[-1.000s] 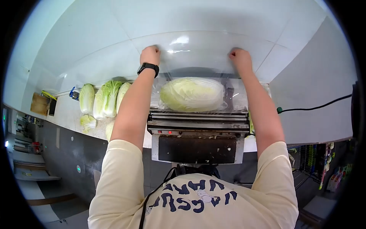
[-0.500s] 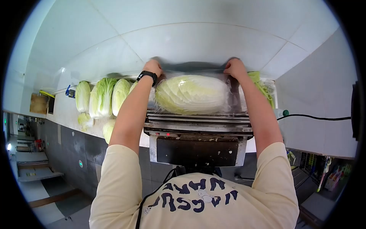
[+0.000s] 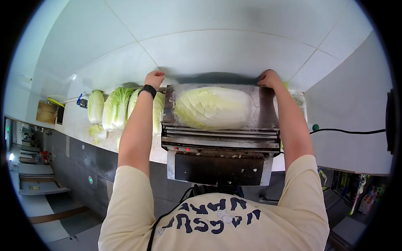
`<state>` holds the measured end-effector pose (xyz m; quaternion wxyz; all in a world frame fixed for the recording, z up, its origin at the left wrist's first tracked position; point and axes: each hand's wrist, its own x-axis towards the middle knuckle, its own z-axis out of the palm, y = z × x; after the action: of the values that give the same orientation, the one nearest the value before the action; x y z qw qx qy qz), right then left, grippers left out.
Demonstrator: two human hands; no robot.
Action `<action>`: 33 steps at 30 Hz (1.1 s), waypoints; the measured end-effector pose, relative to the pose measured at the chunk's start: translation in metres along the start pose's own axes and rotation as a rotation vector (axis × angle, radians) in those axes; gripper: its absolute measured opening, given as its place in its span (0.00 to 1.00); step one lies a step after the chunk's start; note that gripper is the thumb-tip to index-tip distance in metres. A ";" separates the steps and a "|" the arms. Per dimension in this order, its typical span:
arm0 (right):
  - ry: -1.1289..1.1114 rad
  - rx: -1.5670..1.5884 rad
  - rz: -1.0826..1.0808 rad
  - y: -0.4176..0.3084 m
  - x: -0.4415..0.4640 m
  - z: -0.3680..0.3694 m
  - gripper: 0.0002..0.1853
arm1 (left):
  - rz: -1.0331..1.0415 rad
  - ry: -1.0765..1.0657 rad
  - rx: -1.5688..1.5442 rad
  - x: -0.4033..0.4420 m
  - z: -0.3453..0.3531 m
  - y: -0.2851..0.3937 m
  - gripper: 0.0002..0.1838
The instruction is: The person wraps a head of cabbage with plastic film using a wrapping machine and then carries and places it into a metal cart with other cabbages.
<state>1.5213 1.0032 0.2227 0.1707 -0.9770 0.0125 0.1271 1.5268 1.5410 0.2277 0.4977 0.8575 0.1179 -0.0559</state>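
A napa cabbage (image 3: 213, 107) lies on its side on the wrapping machine (image 3: 217, 144), its leafy end to the left. Clear plastic wrap (image 3: 254, 109) covers it and spreads around it with wrinkled edges. My left hand (image 3: 154, 79), below a black wristband, is closed in a pinch beyond the cabbage's far left corner. On the far right, my right hand (image 3: 270, 79) is closed with its fingers bent down at the wrap's far edge. The thin film at the fingertips is hard to see.
Several unwrapped napa cabbages (image 3: 95, 106) stand along the counter at left, with a loose leafy piece (image 3: 97, 133) before them. A tiled wall (image 3: 217, 50) rises close behind the machine. A black cable (image 3: 347, 132) runs at right. Red lights (image 3: 187, 149) glow on the machine.
My hands have moved farther apart, the left one outward to the left and the right one slightly right. The wrap now lies more smoothly over the cabbage. The view has shifted slightly.
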 end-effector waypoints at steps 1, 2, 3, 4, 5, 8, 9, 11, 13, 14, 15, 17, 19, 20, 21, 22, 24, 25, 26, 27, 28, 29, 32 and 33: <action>0.066 -0.041 0.043 0.000 -0.005 -0.003 0.17 | 0.284 -0.025 -0.011 -0.013 0.002 0.014 0.12; 0.131 -0.085 0.088 0.000 -0.013 -0.007 0.16 | 0.364 -0.117 -0.054 -0.042 0.012 0.049 0.12; 0.273 0.089 -0.005 -0.017 -0.036 -0.019 0.14 | 0.443 -0.211 -0.101 -0.079 0.027 0.089 0.13; 0.416 0.259 -0.098 -0.044 -0.060 -0.026 0.12 | 0.580 -0.319 0.006 -0.110 0.039 0.119 0.15; 0.547 0.421 -0.342 -0.060 -0.074 -0.017 0.11 | 0.711 -0.427 0.110 -0.132 0.052 0.133 0.17; 0.285 0.525 -0.808 -0.116 -0.122 -0.003 0.17 | 0.746 -0.491 0.388 -0.143 0.082 0.118 0.24; 0.202 0.527 -0.755 -0.125 -0.133 -0.003 0.18 | 0.634 -0.517 0.311 -0.140 0.083 0.112 0.26; 0.027 0.537 -0.637 -0.136 -0.153 -0.002 0.19 | 0.395 -0.574 0.158 -0.136 0.080 0.096 0.29; -0.013 0.615 -0.464 -0.127 -0.155 0.003 0.23 | 0.286 -0.612 0.088 -0.129 0.076 0.080 0.30; -0.033 0.654 -0.376 -0.120 -0.154 0.008 0.24 | 0.251 -0.596 0.070 -0.128 0.075 0.072 0.32; -0.061 0.756 -0.323 -0.112 -0.151 0.015 0.25 | 0.217 -0.580 0.053 -0.127 0.073 0.069 0.33; -0.115 0.957 -0.218 -0.097 -0.142 0.032 0.27 | 0.128 -0.580 0.007 -0.133 0.069 0.070 0.35; -0.119 1.057 -0.199 -0.088 -0.141 0.043 0.29 | 0.060 -0.581 -0.045 -0.133 0.066 0.067 0.37; -0.122 1.107 -0.188 -0.085 -0.140 0.048 0.31 | 0.036 -0.585 -0.074 -0.130 0.067 0.060 0.37; -0.117 1.096 -0.166 -0.085 -0.142 0.048 0.31 | 0.011 -0.589 -0.103 -0.129 0.067 0.056 0.38; -0.110 1.085 -0.142 -0.086 -0.144 0.048 0.32 | -0.007 -0.587 -0.098 -0.128 0.067 0.052 0.39; -0.092 1.014 -0.100 -0.086 -0.148 0.044 0.33 | -0.035 -0.584 -0.087 -0.126 0.067 0.049 0.40; -0.086 0.956 -0.080 -0.087 -0.149 0.040 0.33 | -0.079 -0.591 -0.054 -0.124 0.066 0.048 0.40; -0.080 0.898 -0.061 -0.087 -0.151 0.037 0.33 | -0.123 -0.597 -0.021 -0.122 0.064 0.048 0.39; -0.054 0.822 -0.007 -0.089 -0.156 0.031 0.33 | -0.166 -0.601 0.012 -0.121 0.063 0.049 0.39; -0.028 0.748 0.041 -0.093 -0.162 0.024 0.32 | -0.226 -0.584 0.099 -0.132 0.058 0.065 0.38; -0.006 0.678 0.082 -0.100 -0.166 0.021 0.32 | -0.291 -0.556 0.187 -0.144 0.049 0.079 0.37; 0.413 0.533 -0.115 -0.098 -0.176 0.020 0.29 | 0.177 -0.055 0.577 -0.133 0.034 0.041 0.31; 0.489 0.517 -0.163 -0.104 -0.183 0.018 0.28 | 0.251 0.128 0.364 -0.170 0.032 0.066 0.30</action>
<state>1.3471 1.1038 0.2874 0.4137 -0.9008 0.0068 -0.1316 1.3807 1.4563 0.3035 0.3295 0.9428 0.0294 0.0405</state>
